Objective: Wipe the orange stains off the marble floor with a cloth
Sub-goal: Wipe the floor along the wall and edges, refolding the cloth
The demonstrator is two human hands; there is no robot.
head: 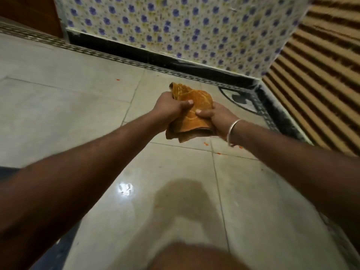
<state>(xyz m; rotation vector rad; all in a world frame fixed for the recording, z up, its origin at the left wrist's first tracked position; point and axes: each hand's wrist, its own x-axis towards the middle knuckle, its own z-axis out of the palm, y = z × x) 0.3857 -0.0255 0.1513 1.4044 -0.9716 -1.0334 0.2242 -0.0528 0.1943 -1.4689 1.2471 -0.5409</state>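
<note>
An orange patterned cloth [191,112] is bunched up in the air above the marble floor [78,114], held between both hands. My left hand [168,106] grips its left side with the thumb pressed on top. My right hand [216,118], with a silver bangle on the wrist, grips its right side. Small orange stains [206,143] dot the floor just below the cloth, with more orange specks [240,146] under my right wrist and one orange speck [118,79] far off to the left.
A wall with blue-flowered tiles [175,26] and a black skirting [155,55] runs along the back. A brown striped surface [321,75] stands at the right. A patterned border strip [97,53] edges the floor. My knee [192,256] shows at the bottom.
</note>
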